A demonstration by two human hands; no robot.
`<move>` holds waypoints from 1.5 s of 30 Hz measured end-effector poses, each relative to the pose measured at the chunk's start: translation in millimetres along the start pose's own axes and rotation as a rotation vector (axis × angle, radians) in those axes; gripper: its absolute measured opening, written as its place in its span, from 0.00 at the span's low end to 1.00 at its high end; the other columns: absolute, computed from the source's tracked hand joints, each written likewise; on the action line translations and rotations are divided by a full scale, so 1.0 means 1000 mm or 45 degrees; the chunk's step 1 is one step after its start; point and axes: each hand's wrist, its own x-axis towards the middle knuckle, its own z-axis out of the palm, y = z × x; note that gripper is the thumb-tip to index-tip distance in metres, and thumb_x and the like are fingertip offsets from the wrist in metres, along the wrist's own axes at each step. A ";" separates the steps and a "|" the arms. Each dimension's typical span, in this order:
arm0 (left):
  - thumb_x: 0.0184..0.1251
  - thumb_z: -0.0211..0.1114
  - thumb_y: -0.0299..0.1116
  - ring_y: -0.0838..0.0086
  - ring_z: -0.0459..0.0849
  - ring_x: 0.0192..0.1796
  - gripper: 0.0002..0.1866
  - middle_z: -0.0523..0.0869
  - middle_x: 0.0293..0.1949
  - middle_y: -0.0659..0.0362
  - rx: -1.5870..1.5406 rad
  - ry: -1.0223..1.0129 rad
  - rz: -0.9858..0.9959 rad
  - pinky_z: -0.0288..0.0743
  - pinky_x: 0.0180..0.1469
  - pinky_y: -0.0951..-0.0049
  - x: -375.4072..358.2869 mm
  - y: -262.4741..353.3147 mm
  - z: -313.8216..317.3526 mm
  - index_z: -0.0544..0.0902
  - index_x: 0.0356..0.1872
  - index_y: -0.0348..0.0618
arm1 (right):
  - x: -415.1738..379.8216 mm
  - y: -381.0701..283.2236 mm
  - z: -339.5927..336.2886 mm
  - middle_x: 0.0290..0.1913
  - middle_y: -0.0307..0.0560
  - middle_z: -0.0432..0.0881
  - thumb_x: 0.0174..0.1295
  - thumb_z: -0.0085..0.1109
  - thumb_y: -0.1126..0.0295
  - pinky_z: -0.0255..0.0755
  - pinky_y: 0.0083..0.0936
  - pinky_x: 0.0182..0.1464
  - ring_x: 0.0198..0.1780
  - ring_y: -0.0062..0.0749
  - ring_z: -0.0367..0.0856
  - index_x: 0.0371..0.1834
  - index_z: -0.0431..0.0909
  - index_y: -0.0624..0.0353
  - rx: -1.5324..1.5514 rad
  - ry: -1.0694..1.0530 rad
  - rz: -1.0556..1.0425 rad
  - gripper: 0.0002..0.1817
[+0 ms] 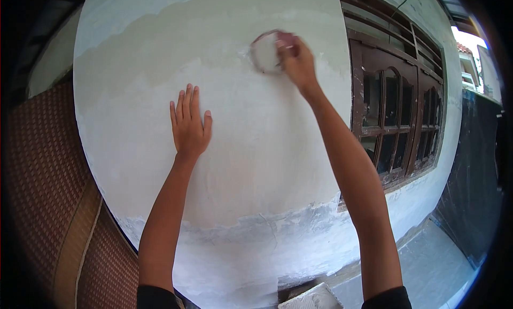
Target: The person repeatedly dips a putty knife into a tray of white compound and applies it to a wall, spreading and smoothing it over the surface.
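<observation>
A wall (251,154) with pale, patchy plaster or filler fills the middle of the head view. My left hand (191,127) lies flat against it, left of centre, fingers stretched upward and thumb out to the side. Higher up and to the right, my right hand (300,68) grips a reddish-brown piece of sandpaper (287,40) against the wall. The sandpaper curves in a rounded loop to the left of the fingers, its middle whitish. Motion blurs its edge a little, and the fingers hide part of it.
To the right is a brown wooden window (398,106) with glass panes. A brown woven panel (45,181) stands at the left. Below, a whitish, plaster-smeared board or tray (312,299) shows near a grey tiled ledge (427,266). A dark sheet (473,170) borders the far right.
</observation>
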 end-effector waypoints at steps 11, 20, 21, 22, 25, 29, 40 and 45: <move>0.73 0.52 0.35 0.58 0.54 0.79 0.33 0.58 0.77 0.55 -0.043 -0.101 -0.041 0.41 0.79 0.49 -0.015 0.007 -0.005 0.55 0.77 0.43 | 0.016 0.020 -0.066 0.43 0.57 0.86 0.65 0.58 0.63 0.76 0.42 0.49 0.45 0.51 0.85 0.52 0.78 0.60 -0.351 0.648 0.234 0.16; 0.75 0.50 0.35 0.54 0.50 0.80 0.33 0.54 0.78 0.51 -0.061 -0.168 -0.212 0.41 0.78 0.49 -0.017 0.040 -0.005 0.53 0.77 0.39 | -0.003 0.009 -0.022 0.43 0.57 0.86 0.61 0.61 0.66 0.76 0.41 0.52 0.48 0.53 0.84 0.48 0.80 0.57 -0.322 0.134 0.064 0.14; 0.75 0.50 0.35 0.54 0.50 0.80 0.33 0.54 0.78 0.51 -0.055 -0.169 -0.215 0.41 0.78 0.49 -0.019 0.042 -0.007 0.53 0.77 0.39 | 0.004 0.027 -0.036 0.43 0.57 0.87 0.61 0.62 0.65 0.76 0.41 0.52 0.48 0.52 0.85 0.49 0.81 0.56 -0.215 0.277 0.171 0.14; 0.75 0.50 0.35 0.54 0.50 0.80 0.33 0.54 0.78 0.51 -0.083 -0.200 -0.200 0.42 0.78 0.49 -0.023 0.043 -0.010 0.54 0.77 0.38 | 0.007 0.021 -0.055 0.43 0.57 0.87 0.61 0.62 0.65 0.76 0.42 0.52 0.49 0.52 0.85 0.50 0.81 0.55 -0.348 0.431 0.348 0.15; 0.75 0.50 0.35 0.55 0.51 0.79 0.32 0.55 0.78 0.51 -0.137 -0.247 -0.180 0.44 0.78 0.50 -0.035 0.046 -0.016 0.55 0.77 0.39 | 0.007 0.017 -0.103 0.45 0.57 0.85 0.64 0.61 0.64 0.74 0.40 0.52 0.48 0.50 0.84 0.50 0.79 0.63 -0.434 0.770 0.483 0.16; 0.75 0.50 0.33 0.56 0.53 0.79 0.30 0.56 0.77 0.51 -0.211 -0.293 -0.224 0.47 0.78 0.52 -0.044 0.057 -0.021 0.57 0.76 0.40 | -0.021 0.032 -0.129 0.43 0.54 0.84 0.66 0.62 0.62 0.73 0.36 0.52 0.46 0.42 0.82 0.49 0.78 0.63 -0.131 0.636 0.505 0.16; 0.75 0.51 0.32 0.57 0.68 0.70 0.24 0.69 0.70 0.51 -0.549 -0.390 -0.302 0.59 0.71 0.57 -0.155 0.120 -0.052 0.67 0.70 0.42 | -0.235 0.028 -0.159 0.41 0.40 0.80 0.72 0.58 0.61 0.72 0.24 0.45 0.42 0.21 0.74 0.48 0.77 0.62 0.070 0.233 0.809 0.14; 0.76 0.51 0.32 0.59 0.69 0.69 0.22 0.73 0.66 0.51 -0.741 -0.630 -0.381 0.62 0.70 0.60 -0.255 0.137 -0.070 0.70 0.68 0.41 | -0.348 0.018 -0.184 0.42 0.40 0.80 0.73 0.57 0.61 0.72 0.23 0.46 0.43 0.20 0.74 0.49 0.76 0.62 0.032 0.119 1.038 0.14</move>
